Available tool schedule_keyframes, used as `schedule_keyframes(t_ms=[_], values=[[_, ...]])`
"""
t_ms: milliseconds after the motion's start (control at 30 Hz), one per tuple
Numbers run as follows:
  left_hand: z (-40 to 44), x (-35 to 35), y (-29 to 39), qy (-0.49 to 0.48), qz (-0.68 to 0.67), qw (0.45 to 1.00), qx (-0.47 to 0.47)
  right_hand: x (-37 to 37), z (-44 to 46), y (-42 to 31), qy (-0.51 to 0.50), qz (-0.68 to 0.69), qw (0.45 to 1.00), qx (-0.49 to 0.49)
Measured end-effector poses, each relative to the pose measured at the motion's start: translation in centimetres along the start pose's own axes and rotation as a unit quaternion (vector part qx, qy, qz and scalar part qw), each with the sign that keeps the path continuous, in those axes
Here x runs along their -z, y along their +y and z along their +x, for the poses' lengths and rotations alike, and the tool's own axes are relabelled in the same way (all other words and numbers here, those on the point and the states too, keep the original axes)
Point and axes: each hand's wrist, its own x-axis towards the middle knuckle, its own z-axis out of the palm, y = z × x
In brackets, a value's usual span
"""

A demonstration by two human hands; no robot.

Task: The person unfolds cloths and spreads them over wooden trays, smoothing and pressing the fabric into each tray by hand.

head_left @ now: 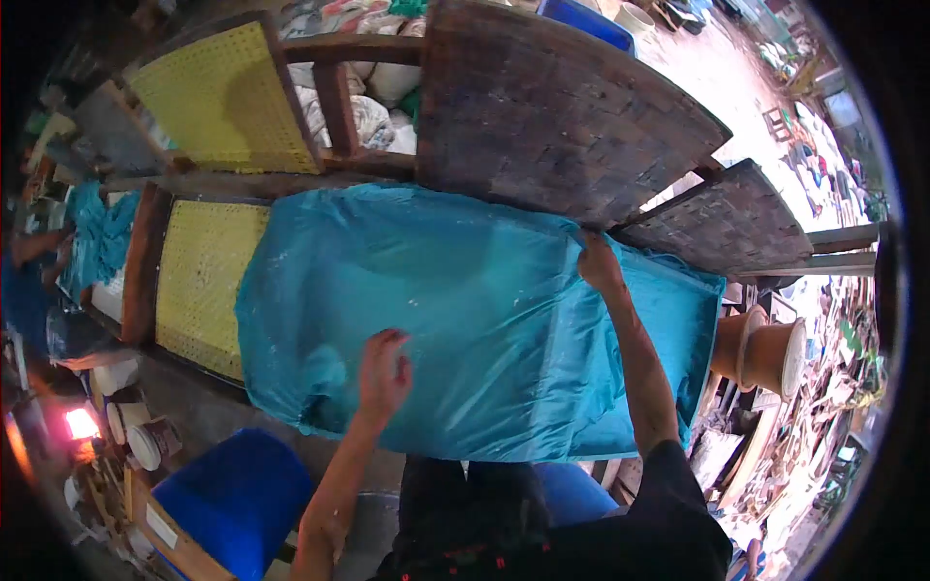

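Note:
A large wet-looking teal cloth (pixel 426 290) lies spread over a long bench, wrinkled toward its right side, with small pale specks on it. My right hand (pixel 599 261) is at the cloth's far edge, its fingers closed on the fabric there. Above the near left part of the cloth is my left hand (pixel 385 378), loosely curled with thumb and fingers apart, holding nothing. To the left of the cloth a yellow perforated panel (pixel 205 281) in a dark frame shows from under its edge.
Dark woven boards (pixel 562 107) lean behind the bench, beside another yellow perforated panel (pixel 228 102). A blue container (pixel 237 499) stands at lower left, near a bright light (pixel 81 423). Clay pots (pixel 760 351) lie at right. Another person (pixel 34 281) handles teal cloth at far left.

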Motion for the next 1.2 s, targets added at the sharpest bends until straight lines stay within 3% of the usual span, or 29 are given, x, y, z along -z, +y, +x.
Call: schedule_keyframes(t_ms=[33, 100, 200, 300, 333, 367, 400, 433, 500, 567, 600, 667, 767, 867, 1000, 1067, 1200], values=[[2.2, -3.6, 1.1, -0.04, -0.057, 0.997, -0.027, -0.6, 2.0, 1.8, -0.005, -0.055, 0.998, 0.004], [7.1, -9.5, 4.1, -0.113, -0.017, 0.988, -0.1, -0.6, 4.2, 3.7, -0.012, -0.108, 0.994, 0.007], [12.1, -17.3, 7.0, -0.121, 0.001, 0.981, -0.152, 1.2, 5.5, 2.0, -0.166, -0.033, 0.981, -0.093], [14.9, -22.7, 7.2, -0.113, 0.039, 0.972, -0.201, 0.4, 6.9, 4.8, -0.186, 0.039, 0.976, -0.107], [15.3, -24.0, 7.0, -0.115, 0.027, 0.972, -0.203, -2.6, 8.9, 9.9, -0.183, -0.082, 0.978, 0.062], [15.6, -25.2, 6.8, -0.116, 0.015, 0.972, -0.205, -3.0, 9.4, 11.2, -0.183, -0.14, 0.962, 0.146], [15.5, -26.2, 6.3, -0.118, 0.016, 0.972, -0.205, -3.4, 10.0, 12.5, -0.171, -0.197, 0.938, 0.229], [15.1, -26.8, 5.7, -0.111, 0.016, 0.971, -0.209, -1.9, 8.9, 10.1, -0.138, -0.083, 0.98, 0.121], [15.1, -27.4, 5.1, -0.108, 0.018, 0.97, -0.216, 2.0, 6.6, 6.1, -0.1, 0.039, 0.994, 0.009], [15.0, -27.7, 5.0, -0.125, 0.04, 0.971, -0.201, 5.3, 4.1, 3.6, 0.0, 0.299, 0.951, -0.083], [14.8, -27.9, 4.8, -0.131, 0.042, 0.97, -0.2, 5.2, 3.5, 3.4, -0.003, 0.303, 0.949, -0.086], [14.4, -28.3, 4.3, -0.134, 0.086, 0.968, -0.194, 4.8, 2.5, 2.7, 0.155, 0.237, 0.958, 0.05], [14.5, -27.9, 3.9, -0.208, 0.188, 0.939, -0.202, 5.1, 0.9, 0.1, 0.187, 0.166, 0.961, 0.116], [15.1, -27.4, 4.6, -0.235, 0.152, 0.945, -0.172, 4.3, 0.8, -0.6, 0.235, 0.102, 0.953, 0.161], [16.1, -25.7, 4.9, -0.314, 0.183, 0.917, -0.163, 3.2, 1.4, 2.4, 0.3, 0.029, 0.944, 0.133], [16.0, -26.1, 4.4, -0.257, 0.129, 0.938, -0.196, 3.4, 0.7, 2.6, 0.269, 0.041, 0.962, 0.024], [15.2, -26.5, 4.1, -0.184, 0.019, 0.975, -0.126, 3.7, -2.6, -1.4, 0.247, 0.044, 0.963, 0.096]])
